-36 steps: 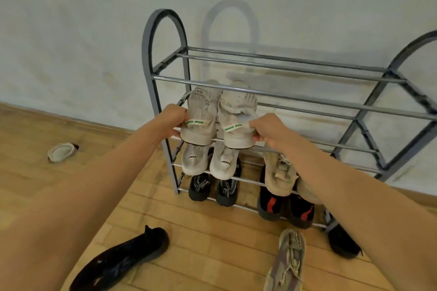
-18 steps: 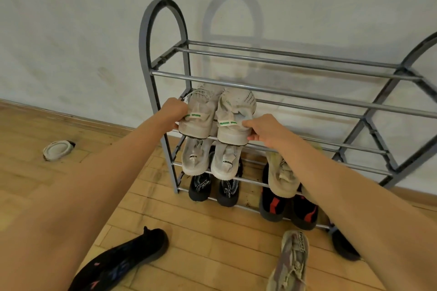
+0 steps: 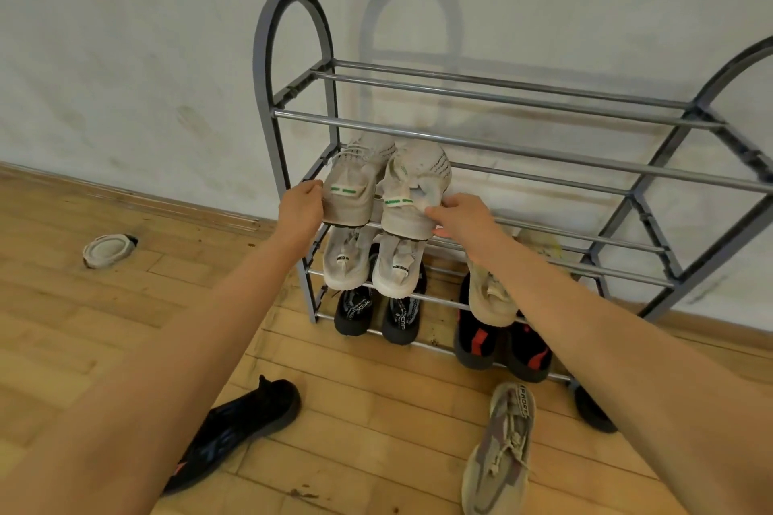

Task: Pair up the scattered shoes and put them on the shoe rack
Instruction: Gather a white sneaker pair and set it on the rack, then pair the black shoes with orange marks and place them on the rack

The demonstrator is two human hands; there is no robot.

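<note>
Comparing with a second ago, the white sneaker pair (image 3: 387, 188) has been pushed deeper onto the shoe rack (image 3: 518, 146), second tier. Left hand (image 3: 300, 208) and right hand (image 3: 458, 217) are closed on the heels. Placement judged nearly complete; release is not yet seen.

off-white sneakers (image 3: 385, 188) with green heel tabs, grey rack (image 3: 502, 146), black shoe (image 3: 242, 426)

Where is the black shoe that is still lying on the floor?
In the head view, the black shoe lies on the wooden floor at lower left, under the left forearm, in front of the shoe rack, left of the grey shoe.
</note>
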